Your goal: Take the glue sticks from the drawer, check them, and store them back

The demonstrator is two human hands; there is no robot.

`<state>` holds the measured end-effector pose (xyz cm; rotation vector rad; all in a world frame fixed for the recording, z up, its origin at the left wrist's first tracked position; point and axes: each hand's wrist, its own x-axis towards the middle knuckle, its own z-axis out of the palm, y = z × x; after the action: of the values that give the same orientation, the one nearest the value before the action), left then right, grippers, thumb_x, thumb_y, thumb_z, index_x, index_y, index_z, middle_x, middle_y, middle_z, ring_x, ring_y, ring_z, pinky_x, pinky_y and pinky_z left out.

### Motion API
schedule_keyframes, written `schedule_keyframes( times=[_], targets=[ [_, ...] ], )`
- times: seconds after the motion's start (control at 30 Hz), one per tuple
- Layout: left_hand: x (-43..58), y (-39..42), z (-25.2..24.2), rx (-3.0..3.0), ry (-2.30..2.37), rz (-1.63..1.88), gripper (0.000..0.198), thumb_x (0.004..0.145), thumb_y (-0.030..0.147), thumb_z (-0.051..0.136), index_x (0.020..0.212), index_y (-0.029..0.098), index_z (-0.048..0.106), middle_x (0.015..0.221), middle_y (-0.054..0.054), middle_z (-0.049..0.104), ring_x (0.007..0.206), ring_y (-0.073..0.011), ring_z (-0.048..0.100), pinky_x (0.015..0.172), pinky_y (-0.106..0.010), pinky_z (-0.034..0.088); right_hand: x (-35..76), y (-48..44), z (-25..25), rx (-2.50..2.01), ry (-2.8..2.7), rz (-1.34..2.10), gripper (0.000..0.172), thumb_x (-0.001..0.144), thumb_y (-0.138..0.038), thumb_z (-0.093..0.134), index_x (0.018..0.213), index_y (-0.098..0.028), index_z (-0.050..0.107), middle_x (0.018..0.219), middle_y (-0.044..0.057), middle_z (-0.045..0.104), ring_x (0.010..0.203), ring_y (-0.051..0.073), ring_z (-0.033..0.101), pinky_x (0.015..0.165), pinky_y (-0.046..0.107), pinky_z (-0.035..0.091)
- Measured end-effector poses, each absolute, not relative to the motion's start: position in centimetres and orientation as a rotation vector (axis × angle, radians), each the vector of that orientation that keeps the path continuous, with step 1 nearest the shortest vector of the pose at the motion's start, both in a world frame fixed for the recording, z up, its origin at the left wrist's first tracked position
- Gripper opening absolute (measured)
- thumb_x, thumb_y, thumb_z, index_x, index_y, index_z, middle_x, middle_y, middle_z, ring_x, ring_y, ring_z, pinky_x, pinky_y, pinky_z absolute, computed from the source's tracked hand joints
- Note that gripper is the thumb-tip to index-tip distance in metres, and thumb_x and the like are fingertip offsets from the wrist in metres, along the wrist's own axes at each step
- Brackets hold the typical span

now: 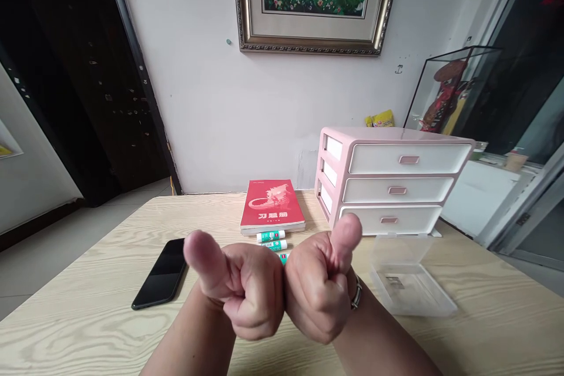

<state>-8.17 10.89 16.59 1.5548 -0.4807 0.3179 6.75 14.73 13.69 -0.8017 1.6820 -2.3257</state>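
Note:
My left hand [253, 291] is closed in a fist with its thumb stuck out, up and to the left. Beside it, my right hand [318, 288] makes a fist too, thumb pointing up. The knuckles of both fists meet in front of me, above the table, and no object shows in either. Just beyond them lie green-and-white glue sticks [272, 236], the closest one mostly hidden by the hands. Behind these is a red book [274, 205] with a pale dragon-like picture on its cover. A bracelet [356, 292] circles my right wrist.
A black phone [161, 276] lies left on the wooden table [79, 305]. To the right, a clear plastic box [414, 288] has its lid raised. Behind it stands a pink-and-white drawer unit [396, 188] with shut drawers, a yellow packet [381, 118] showing behind its top.

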Motion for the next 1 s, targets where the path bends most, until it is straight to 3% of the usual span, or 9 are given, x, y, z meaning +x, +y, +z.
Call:
schedule_keyframes(
  times=[0.13,0.33,0.67,0.83,0.93,1.0],
  targets=[
    [-8.4,11.8,15.9,1.504,-0.426,0.478,0.079,0.061,0.099,0.005,0.047,0.025,0.029,0.031,0.001,0.028,0.026,-0.0101,0.019,0.03,-0.029,0.009,5.8,15.7,13.7,-1.273,1.42,-2.498,0.085,0.054,-0.081,-0.033,0.052,-0.023,0.029,0.038,-0.008,0.026,0.031,0.0,0.027,0.037,0.014,0.03],
    [-8.5,12.5,15.2,1.447,-0.399,0.5,0.08,0.059,0.1,0.003,0.045,0.025,0.028,0.03,0.002,0.025,0.025,-0.0086,0.017,0.029,-0.027,0.008,4.8,16.0,14.2,-1.279,1.256,-2.493,0.085,0.055,-0.102,0.006,0.053,-0.022,0.036,0.033,-0.007,0.029,0.027,0.003,0.025,0.028,0.016,0.026],
    [-7.6,11.1,15.2,1.483,-0.302,0.484,0.08,0.061,0.099,0.006,0.043,0.024,0.028,0.03,0.001,0.025,0.026,-0.0081,0.018,0.031,-0.027,0.008,6.7,14.5,14.0,-1.279,1.4,-2.499,0.079,0.067,-0.097,0.007,0.061,-0.023,0.036,0.039,-0.007,0.031,0.026,0.005,0.025,0.029,0.018,0.024],
    [-7.3,11.9,13.8,1.376,-0.053,0.712,0.081,0.072,0.095,0.011,0.042,0.022,0.031,0.031,0.004,0.025,0.025,-0.0058,0.018,0.029,-0.022,0.014,9.9,14.6,14.5,-0.595,1.819,-2.801,0.07,0.086,-0.083,0.016,0.057,-0.023,0.035,0.038,-0.01,0.026,0.027,0.004,0.019,0.032,0.018,0.02],
    [-8.1,12.7,12.7,1.323,0.348,1.036,0.073,0.084,0.084,0.027,0.047,0.021,0.033,0.037,0.006,0.026,0.031,-0.0054,0.019,0.032,-0.02,0.017,11.8,15.2,14.1,0.396,2.403,-2.935,0.056,0.093,-0.068,0.038,0.061,-0.022,0.036,0.043,-0.01,0.029,0.032,0.005,0.024,0.036,0.019,0.02],
    [-8.8,13.0,11.7,1.353,0.791,1.236,0.062,0.089,0.07,0.045,0.052,0.02,0.035,0.044,0.007,0.031,0.037,-0.0062,0.026,0.038,-0.02,0.023,13.0,15.8,13.2,1.323,2.843,-2.611,0.048,0.091,-0.061,0.049,0.064,-0.023,0.037,0.048,-0.01,0.03,0.038,0.007,0.028,0.039,0.021,0.023]
  ],
)
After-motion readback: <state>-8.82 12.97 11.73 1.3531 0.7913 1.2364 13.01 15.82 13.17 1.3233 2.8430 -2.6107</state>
